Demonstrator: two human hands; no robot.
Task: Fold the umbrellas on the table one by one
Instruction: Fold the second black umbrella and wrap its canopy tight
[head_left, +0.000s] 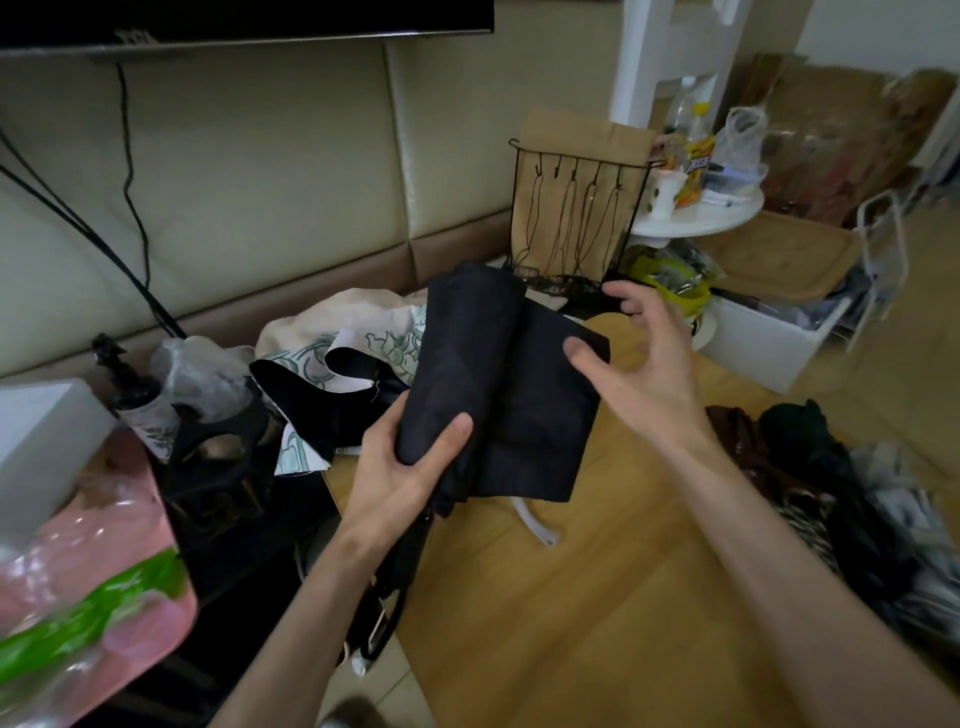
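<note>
Black fabric marks the one umbrella (483, 374) in hand: it is half rolled, tilted up over the wooden table (597, 597), with one loose flap hanging out to its right. The left hand (400, 467) grips the rolled part near its lower end, thumb across the front. The right hand (644, 364) is beside the flap with fingers spread and holding nothing; its thumb lies at the flap's edge, but whether it touches cannot be told.

A second umbrella (332, 332), cream with a green pattern and a black underside, lies crumpled on the table just behind the first. At the table's right edge is a heap of dark cloth (810, 467); how many things make it up cannot be told.

One black wire rack (576, 208) stands behind the umbrellas, with several brown cords (566, 228) hanging from its hooks. A round white side table (696, 221) beyond it bears a white cup (665, 192), bottles and a plastic bag.
</note>
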